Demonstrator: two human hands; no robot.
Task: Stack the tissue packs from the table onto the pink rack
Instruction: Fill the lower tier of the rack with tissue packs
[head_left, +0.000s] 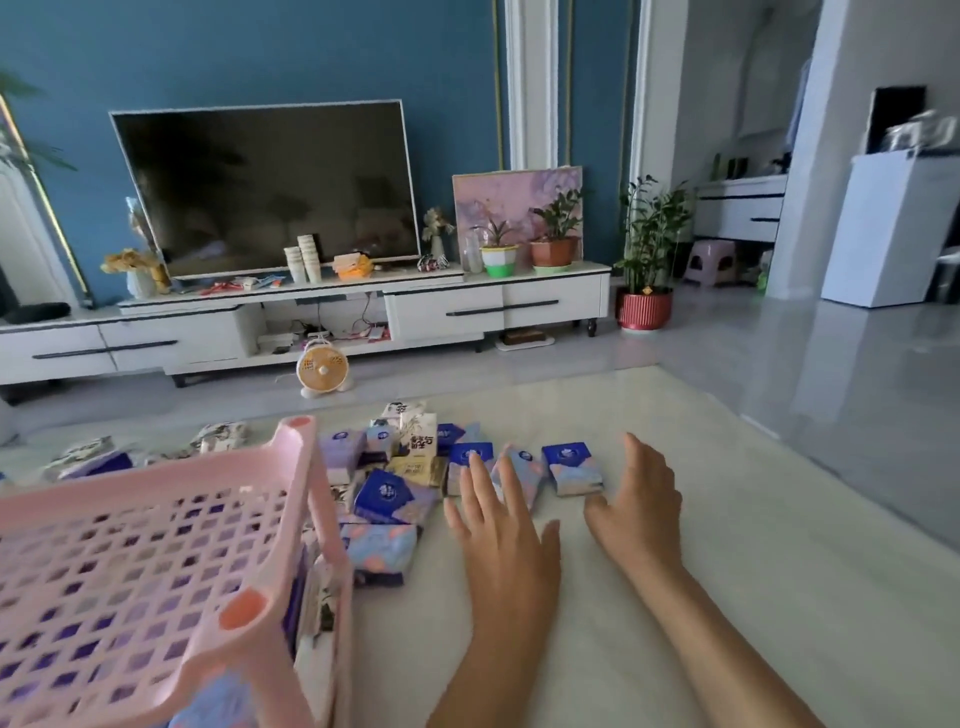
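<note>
- A pink rack (156, 519) with a lattice top shelf fills the lower left, standing on a pale table (753, 597).
- Purple and blue shapes show through the shelf's holes on a level beneath it. More packs stand on edge under its right side.
- Loose tissue packs (395, 499) lie in a heap on the table just right of the rack. Some are partly hidden behind its corner post.
- Beyond the table, a small orange fan (322, 370) sits on the floor before a white cabinet (447, 306) bearing a dark television (265, 187) and potted plants.
- The left hand (506, 545) is flat with fingers straight and spread, its fingertips overlapping a blue-topped pack (478, 451).
- The right hand (641, 499) is also flat and holds nothing, its thumb just beside the rightmost pack (571, 467).
</note>
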